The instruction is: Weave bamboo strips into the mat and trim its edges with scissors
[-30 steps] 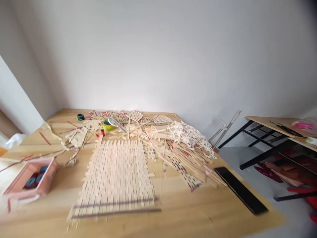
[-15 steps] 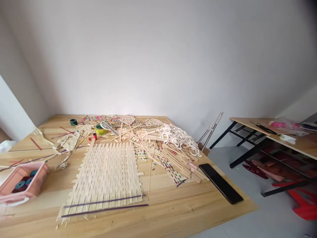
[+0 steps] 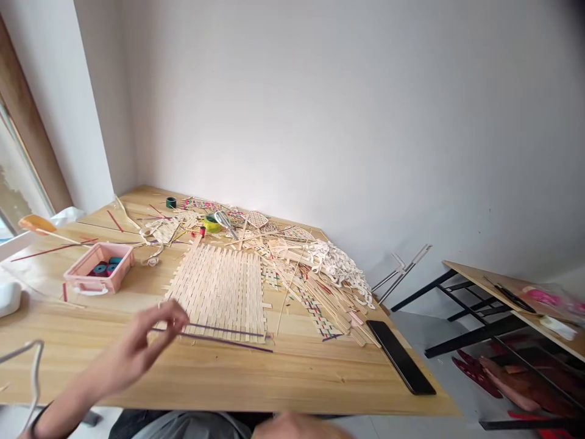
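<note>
My left hand (image 3: 141, 344) reaches in over the table's near side, thumb and bent fingers drawn together in a pinch at the loose purple strip (image 3: 228, 343). That strip lies along the near edge of a woven mat (image 3: 223, 286) of pale flat strips. A second purple strip (image 3: 219, 330) runs across the mat's near end. Part of the mat's left near corner is hidden by my left hand. At the bottom edge my right hand (image 3: 297, 427) shows only as a blurred patch close to my body, its fingers not visible.
A pink basket (image 3: 121, 280) of thread spools stands left. Behind the mat are scissors (image 3: 223, 221), yellow tape (image 3: 211, 224) and heaped strips. White cord (image 3: 333, 262) and a black phone (image 3: 400, 360) lie right. Another table (image 3: 475, 277) stands beyond a floor gap.
Both hands have come into view, the left one arriving at the purple strip. My view has shifted, showing more of the table's left side and near edge. The mat lies flat as before.
</note>
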Available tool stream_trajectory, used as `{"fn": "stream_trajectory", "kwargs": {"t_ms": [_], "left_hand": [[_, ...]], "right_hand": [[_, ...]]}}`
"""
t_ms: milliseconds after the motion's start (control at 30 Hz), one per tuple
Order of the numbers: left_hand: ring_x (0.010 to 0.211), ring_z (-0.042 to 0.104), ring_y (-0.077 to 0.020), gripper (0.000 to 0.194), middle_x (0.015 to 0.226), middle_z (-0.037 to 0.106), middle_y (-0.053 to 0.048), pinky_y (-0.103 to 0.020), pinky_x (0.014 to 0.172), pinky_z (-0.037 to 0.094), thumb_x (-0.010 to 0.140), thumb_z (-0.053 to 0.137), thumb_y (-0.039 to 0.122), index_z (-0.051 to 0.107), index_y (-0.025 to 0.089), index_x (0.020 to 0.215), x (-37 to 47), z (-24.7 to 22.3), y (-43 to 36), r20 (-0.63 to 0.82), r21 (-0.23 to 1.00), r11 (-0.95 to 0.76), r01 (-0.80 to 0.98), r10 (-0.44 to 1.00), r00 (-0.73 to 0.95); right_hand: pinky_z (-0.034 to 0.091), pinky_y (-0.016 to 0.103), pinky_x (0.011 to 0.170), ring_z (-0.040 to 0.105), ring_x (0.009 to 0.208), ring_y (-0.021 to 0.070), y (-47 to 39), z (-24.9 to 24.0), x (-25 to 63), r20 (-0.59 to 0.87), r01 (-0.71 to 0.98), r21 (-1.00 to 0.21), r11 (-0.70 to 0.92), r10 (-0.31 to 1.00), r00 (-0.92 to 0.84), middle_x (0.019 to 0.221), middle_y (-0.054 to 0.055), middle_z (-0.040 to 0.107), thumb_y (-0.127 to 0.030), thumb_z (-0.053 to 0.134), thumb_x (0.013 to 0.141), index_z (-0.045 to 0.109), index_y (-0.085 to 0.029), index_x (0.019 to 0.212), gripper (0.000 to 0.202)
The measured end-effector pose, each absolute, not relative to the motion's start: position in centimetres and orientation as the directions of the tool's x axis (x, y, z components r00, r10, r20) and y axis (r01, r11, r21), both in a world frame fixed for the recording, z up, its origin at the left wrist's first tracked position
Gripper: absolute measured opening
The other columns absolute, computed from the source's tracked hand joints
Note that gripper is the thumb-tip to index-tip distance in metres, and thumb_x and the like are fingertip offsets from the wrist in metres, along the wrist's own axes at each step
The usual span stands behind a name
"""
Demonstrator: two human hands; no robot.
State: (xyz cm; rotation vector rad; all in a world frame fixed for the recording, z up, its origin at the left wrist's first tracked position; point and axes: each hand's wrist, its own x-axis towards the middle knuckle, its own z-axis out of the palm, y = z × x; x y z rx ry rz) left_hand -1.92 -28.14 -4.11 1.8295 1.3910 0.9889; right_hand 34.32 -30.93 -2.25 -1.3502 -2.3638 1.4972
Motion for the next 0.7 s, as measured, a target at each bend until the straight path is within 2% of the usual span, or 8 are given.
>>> {"fn": "stream_trajectory", "kwargs": {"t_ms": [67,100,133,200,267,433,567,700], "left_hand": [[0.089,0.07,-0.03,0.036,0.098,0.075,-0.01,-0.043,0.081,0.058,0.093,0.054,0.061,0.067,0.028,0.09,-0.9,-2.2,-23.0,0.322,0.813,-0.267,0.517,0.946,-0.019],[0.09,0.07,-0.0297,0.036,0.103,0.075,-0.011,-0.042,0.08,0.058,0.092,0.055,0.061,0.066,0.026,0.095,-0.7,-1.7,-20.7,0.352,0.804,-0.254,0.537,0.932,-0.085],[0.091,0.07,-0.03,0.037,0.106,0.075,-0.012,-0.042,0.078,0.058,0.091,0.055,0.059,0.064,0.025,0.102,-0.7,-1.7,-18.6,0.366,0.794,-0.223,0.566,0.918,-0.152],[0.093,0.071,-0.031,0.041,0.106,0.073,-0.015,-0.043,0.079,0.057,0.089,0.053,0.056,0.061,0.021,0.11,-1.5,-2.3,-15.5,0.388,0.759,-0.16,0.632,0.889,-0.241],[0.09,0.072,-0.0318,0.042,0.104,0.073,-0.016,-0.045,0.079,0.057,0.09,0.049,0.053,0.059,0.019,0.112,-2.7,-3.4,-13.6,0.372,0.711,-0.102,0.696,0.895,-0.248],[0.086,0.073,-0.0308,0.035,0.091,0.075,-0.011,-0.044,0.08,0.057,0.09,0.049,0.053,0.06,0.023,0.105,-4.7,-4.8,-12.0,0.363,0.666,-0.125,0.736,0.915,-0.173],[0.089,0.074,-0.0295,0.036,0.095,0.076,-0.01,-0.042,0.081,0.058,0.093,0.047,0.055,0.059,0.024,0.105,-4.0,-5.4,-12.1,0.373,0.661,-0.178,0.729,0.921,-0.113],[0.101,0.072,-0.0312,0.036,0.108,0.073,-0.013,-0.045,0.092,0.056,0.095,0.047,0.055,0.06,0.023,0.107,-3.4,-6.6,-12.1,0.43,0.553,-0.279,0.785,0.903,0.018]], "right_hand": [[0.058,0.035,0.101,0.077,0.105,0.0196,-27.4,-0.7,34.6,-0.282,0.535,-0.823,0.194,0.677,-0.68,0.109,0.0,0.081,-0.058,0.056,0.104,0.079,-0.034,0.107,0.034],[0.057,0.037,0.102,0.076,0.104,0.0211,-25.3,-0.2,34.5,-0.117,0.415,-0.882,0.224,0.749,-0.652,0.107,0.004,0.08,-0.058,0.052,0.105,0.078,-0.028,0.106,0.04],[0.057,0.037,0.099,0.076,0.101,0.022,-23.1,0.0,34.3,0.034,0.328,-0.909,0.256,0.832,-0.553,0.104,0.007,0.08,-0.058,0.052,0.104,0.076,-0.025,0.102,0.041],[0.058,0.038,0.094,0.074,0.1,0.0236,-18.5,-0.5,33.6,0.189,0.27,-0.919,0.287,0.923,-0.335,0.103,0.009,0.078,-0.058,0.055,0.101,0.072,-0.023,0.1,0.039],[0.059,0.039,0.092,0.074,0.096,0.0243,-14.3,-1.7,32.7,0.214,0.311,-0.91,0.275,0.953,-0.216,0.105,0.01,0.078,-0.054,0.056,0.098,0.071,-0.022,0.104,0.036],[0.057,0.04,0.094,0.076,0.103,0.0263,-8.2,-5.0,32.0,0.258,0.471,-0.833,0.288,0.957,-0.13,0.109,0.011,0.08,-0.038,0.05,0.095,0.069,-0.021,0.097,0.025],[0.056,0.038,0.086,0.077,0.091,0.026,-7.6,-6.9,32.5,0.337,0.546,-0.777,0.313,0.94,-0.059,0.102,0.011,0.081,-0.037,0.044,0.094,0.067,-0.022,0.092,0.027],[0.055,0.036,0.084,0.076,0.089,0.0244,-8.1,-7.5,32.4,0.349,0.573,-0.742,0.349,0.93,-0.116,0.1,0.01,0.081,-0.037,0.045,0.094,0.068,-0.022,0.093,0.028]]}}
